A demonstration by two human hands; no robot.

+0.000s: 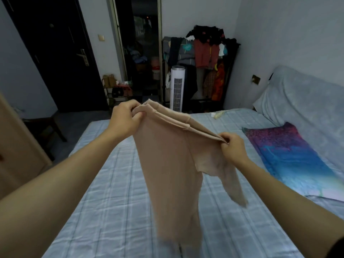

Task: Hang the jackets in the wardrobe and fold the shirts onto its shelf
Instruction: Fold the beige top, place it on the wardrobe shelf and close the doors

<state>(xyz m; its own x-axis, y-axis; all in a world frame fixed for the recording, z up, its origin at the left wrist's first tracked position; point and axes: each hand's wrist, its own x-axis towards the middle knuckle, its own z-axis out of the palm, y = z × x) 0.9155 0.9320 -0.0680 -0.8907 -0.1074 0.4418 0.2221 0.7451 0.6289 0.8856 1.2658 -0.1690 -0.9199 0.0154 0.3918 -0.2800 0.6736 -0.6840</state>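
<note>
Beige garment [167, 164] being held up over the bed [104, 192], its top edge being pinched by left grip [126, 120] and right grip [232, 148].
It could be dropped if either pinch is being loosened; its blurred hem is being cut off below, so whether it is a shirt cannot be told.

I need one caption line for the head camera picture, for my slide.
Left hand and right hand pinch the top edge of a beige garment, held up above the blue checked bed.
</note>
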